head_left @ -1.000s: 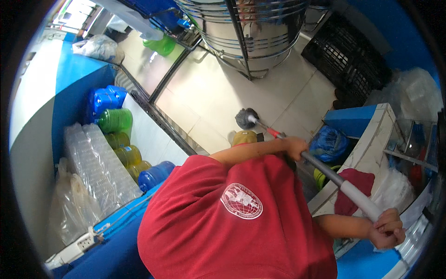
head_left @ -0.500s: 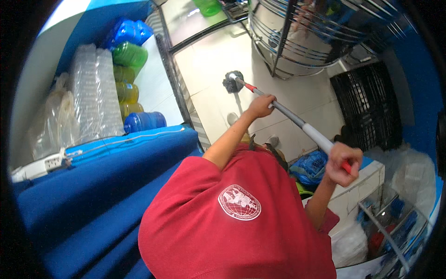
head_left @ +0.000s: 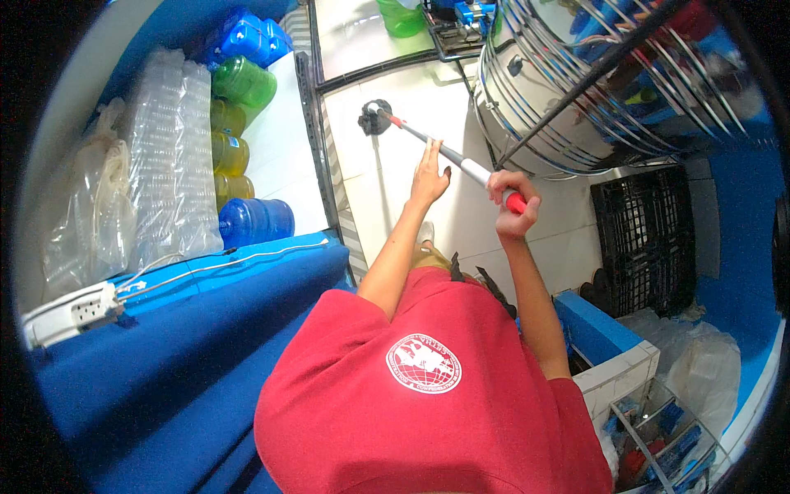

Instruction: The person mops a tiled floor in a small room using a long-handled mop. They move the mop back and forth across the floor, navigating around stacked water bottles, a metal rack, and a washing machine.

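Note:
A mop (head_left: pixel 450 154) with a grey and white pole and red parts slants across the tiled floor. Its dark mop head (head_left: pixel 374 123) rests on the tiles at the far end. My right hand (head_left: pixel 517 202) is closed round the pole's near end, by the red grip. Against the middle of the pole lies my left hand (head_left: pixel 429 175), fingers stretched out and thumb apart, not wrapped round it.
Left, a ledge holds stacked clear plastic containers (head_left: pixel 169 156) and large water jugs (head_left: pixel 257 221). A round metal rack (head_left: pixel 527 107) stands far right, near a black plastic crate (head_left: pixel 646 235). Blue cloth (head_left: pixel 197 346) covers the near left. A white-edged box (head_left: pixel 613 366) sits right.
The mop head has moved left and slightly farther away. My right hand has swung left and farther out with the pole. My left hand has loosened from its closed grip, fingers now straight.

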A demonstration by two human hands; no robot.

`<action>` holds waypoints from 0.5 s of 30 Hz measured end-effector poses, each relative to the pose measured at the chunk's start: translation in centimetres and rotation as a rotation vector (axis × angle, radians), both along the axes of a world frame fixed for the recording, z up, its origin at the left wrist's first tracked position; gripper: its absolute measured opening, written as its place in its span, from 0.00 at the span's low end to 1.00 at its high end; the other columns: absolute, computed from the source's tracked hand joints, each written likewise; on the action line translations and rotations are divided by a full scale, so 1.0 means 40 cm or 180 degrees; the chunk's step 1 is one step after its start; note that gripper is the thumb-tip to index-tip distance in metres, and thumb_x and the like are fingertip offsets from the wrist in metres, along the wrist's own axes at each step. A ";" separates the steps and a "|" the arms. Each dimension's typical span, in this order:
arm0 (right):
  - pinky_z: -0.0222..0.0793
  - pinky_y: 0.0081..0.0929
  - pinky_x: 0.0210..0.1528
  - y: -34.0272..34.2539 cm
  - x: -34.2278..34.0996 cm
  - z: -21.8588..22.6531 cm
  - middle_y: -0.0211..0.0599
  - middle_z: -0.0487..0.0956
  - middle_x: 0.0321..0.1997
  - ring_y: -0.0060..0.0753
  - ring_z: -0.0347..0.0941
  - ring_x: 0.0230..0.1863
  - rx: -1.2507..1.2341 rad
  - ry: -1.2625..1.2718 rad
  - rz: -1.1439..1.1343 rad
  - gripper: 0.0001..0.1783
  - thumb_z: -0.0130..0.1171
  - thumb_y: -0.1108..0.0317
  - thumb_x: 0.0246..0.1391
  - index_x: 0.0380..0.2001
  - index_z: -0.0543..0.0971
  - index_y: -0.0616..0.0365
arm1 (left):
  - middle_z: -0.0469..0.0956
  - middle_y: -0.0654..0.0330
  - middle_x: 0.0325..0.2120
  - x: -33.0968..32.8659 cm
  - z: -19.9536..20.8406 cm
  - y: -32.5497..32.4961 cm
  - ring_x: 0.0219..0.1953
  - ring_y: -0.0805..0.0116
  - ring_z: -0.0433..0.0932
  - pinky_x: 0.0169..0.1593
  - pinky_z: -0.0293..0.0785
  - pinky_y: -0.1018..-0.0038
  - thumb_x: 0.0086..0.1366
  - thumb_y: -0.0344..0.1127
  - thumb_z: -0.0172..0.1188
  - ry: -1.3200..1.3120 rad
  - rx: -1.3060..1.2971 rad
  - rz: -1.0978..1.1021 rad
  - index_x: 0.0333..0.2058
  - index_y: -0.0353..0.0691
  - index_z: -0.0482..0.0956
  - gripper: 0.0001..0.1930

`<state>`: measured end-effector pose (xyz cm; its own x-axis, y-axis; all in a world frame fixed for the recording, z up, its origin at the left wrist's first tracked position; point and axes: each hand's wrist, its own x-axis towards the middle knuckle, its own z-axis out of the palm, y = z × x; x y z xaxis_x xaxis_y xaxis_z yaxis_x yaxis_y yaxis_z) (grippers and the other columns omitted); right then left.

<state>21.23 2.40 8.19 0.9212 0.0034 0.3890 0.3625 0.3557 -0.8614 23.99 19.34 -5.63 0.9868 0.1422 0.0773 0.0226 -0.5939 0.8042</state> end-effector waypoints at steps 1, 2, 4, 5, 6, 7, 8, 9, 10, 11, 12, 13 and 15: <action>0.55 0.28 0.28 0.016 0.021 -0.015 0.31 0.61 0.15 0.27 0.57 0.20 0.0020 0.0030 -0.0014 0.36 0.29 0.38 0.58 0.22 0.68 0.63 | 0.55 0.45 0.64 0.025 -0.008 0.027 0.63 0.47 0.58 0.62 0.58 0.52 0.55 0.33 0.59 0.0131 0.0124 -0.0077 0.61 0.49 0.58 0.35; 0.55 0.28 0.28 0.027 0.042 -0.028 0.31 0.61 0.15 0.28 0.57 0.20 0.0040 0.0056 -0.0029 0.36 0.29 0.38 0.58 0.23 0.68 0.63 | 0.55 0.45 0.64 0.048 -0.017 0.052 0.64 0.47 0.58 0.62 0.57 0.50 0.55 0.33 0.59 0.0257 0.0248 -0.0155 0.61 0.50 0.58 0.35; 0.56 0.30 0.29 0.039 0.073 -0.047 0.31 0.61 0.15 0.28 0.56 0.19 0.0076 0.0022 -0.0083 0.35 0.28 0.40 0.58 0.23 0.69 0.63 | 0.55 0.46 0.64 0.102 -0.041 0.097 0.65 0.47 0.55 0.61 0.55 0.42 0.54 0.35 0.58 0.0489 0.0456 -0.0378 0.60 0.54 0.60 0.33; 0.56 0.29 0.29 0.039 0.082 -0.049 0.31 0.61 0.15 0.28 0.56 0.19 0.0102 0.0053 -0.0097 0.35 0.28 0.40 0.58 0.23 0.69 0.63 | 0.55 0.46 0.64 0.129 -0.056 0.113 0.65 0.46 0.55 0.61 0.55 0.42 0.54 0.34 0.58 0.0505 0.0439 -0.0491 0.59 0.53 0.61 0.32; 0.56 0.29 0.29 0.037 0.084 -0.044 0.31 0.61 0.15 0.28 0.56 0.19 0.0121 0.0086 -0.0113 0.35 0.28 0.40 0.58 0.24 0.69 0.63 | 0.55 0.46 0.64 0.150 -0.071 0.129 0.65 0.46 0.55 0.61 0.55 0.42 0.54 0.34 0.58 0.0562 0.0433 -0.0610 0.58 0.53 0.61 0.31; 0.56 0.29 0.29 0.033 0.088 -0.032 0.31 0.60 0.15 0.28 0.56 0.19 0.0139 0.0088 -0.0148 0.35 0.28 0.40 0.58 0.24 0.69 0.63 | 0.55 0.46 0.63 0.168 -0.083 0.141 0.65 0.46 0.55 0.61 0.56 0.42 0.54 0.34 0.58 0.0610 0.0431 -0.0731 0.58 0.53 0.62 0.31; 0.56 0.30 0.27 0.027 0.085 -0.013 0.31 0.61 0.14 0.27 0.56 0.18 0.0106 0.0081 -0.0100 0.35 0.28 0.39 0.58 0.23 0.69 0.62 | 0.56 0.45 0.63 0.181 -0.093 0.146 0.64 0.46 0.56 0.61 0.56 0.43 0.53 0.34 0.59 0.0709 0.0451 -0.0627 0.57 0.51 0.63 0.30; 0.55 0.29 0.26 0.019 0.082 0.014 0.31 0.61 0.14 0.26 0.56 0.18 0.0067 0.0077 -0.0055 0.36 0.29 0.39 0.59 0.24 0.70 0.64 | 0.58 0.46 0.62 0.192 -0.101 0.147 0.64 0.47 0.57 0.60 0.57 0.42 0.53 0.34 0.60 0.0734 0.0590 -0.0601 0.56 0.51 0.63 0.30; 0.55 0.28 0.25 0.006 0.082 0.048 0.31 0.62 0.14 0.26 0.57 0.17 -0.0001 0.0034 0.0031 0.37 0.29 0.39 0.59 0.25 0.72 0.65 | 0.59 0.47 0.61 0.209 -0.104 0.147 0.63 0.47 0.59 0.59 0.57 0.42 0.53 0.34 0.60 0.0744 0.0731 -0.0561 0.55 0.50 0.64 0.29; 0.55 0.27 0.24 -0.007 0.087 0.086 0.31 0.62 0.14 0.25 0.57 0.17 -0.0062 -0.0030 0.0121 0.38 0.30 0.38 0.60 0.26 0.73 0.66 | 0.61 0.48 0.59 0.225 -0.105 0.145 0.62 0.48 0.60 0.58 0.58 0.41 0.52 0.34 0.60 0.0795 0.0896 -0.0525 0.54 0.49 0.65 0.28; 0.55 0.26 0.23 -0.021 0.099 0.127 0.31 0.63 0.13 0.25 0.57 0.16 -0.0171 0.0013 0.0204 0.38 0.30 0.38 0.59 0.27 0.73 0.66 | 0.63 0.49 0.57 0.237 -0.101 0.141 0.61 0.49 0.62 0.57 0.60 0.43 0.52 0.34 0.60 0.0756 0.0781 -0.0581 0.53 0.48 0.65 0.27; 0.55 0.26 0.23 -0.039 0.118 0.170 0.31 0.64 0.13 0.25 0.57 0.15 -0.0279 0.0037 0.0298 0.39 0.30 0.38 0.59 0.27 0.74 0.67 | 0.65 0.50 0.55 0.247 -0.096 0.133 0.60 0.50 0.63 0.56 0.62 0.45 0.52 0.34 0.60 0.0759 0.0683 -0.0636 0.52 0.47 0.66 0.26; 0.55 0.25 0.22 -0.072 0.175 0.248 0.33 0.65 0.13 0.25 0.57 0.15 -0.0575 0.0124 0.0268 0.39 0.29 0.39 0.58 0.27 0.74 0.68 | 0.69 0.53 0.51 0.261 -0.078 0.106 0.56 0.51 0.66 0.54 0.65 0.50 0.52 0.33 0.61 0.0610 0.0443 -0.0662 0.50 0.46 0.67 0.24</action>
<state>28.25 -0.47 18.11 0.9291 0.1475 0.3392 0.3032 0.2218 -0.9268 34.44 23.56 -8.77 0.9921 -0.0631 -0.1084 0.0325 -0.7057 0.7078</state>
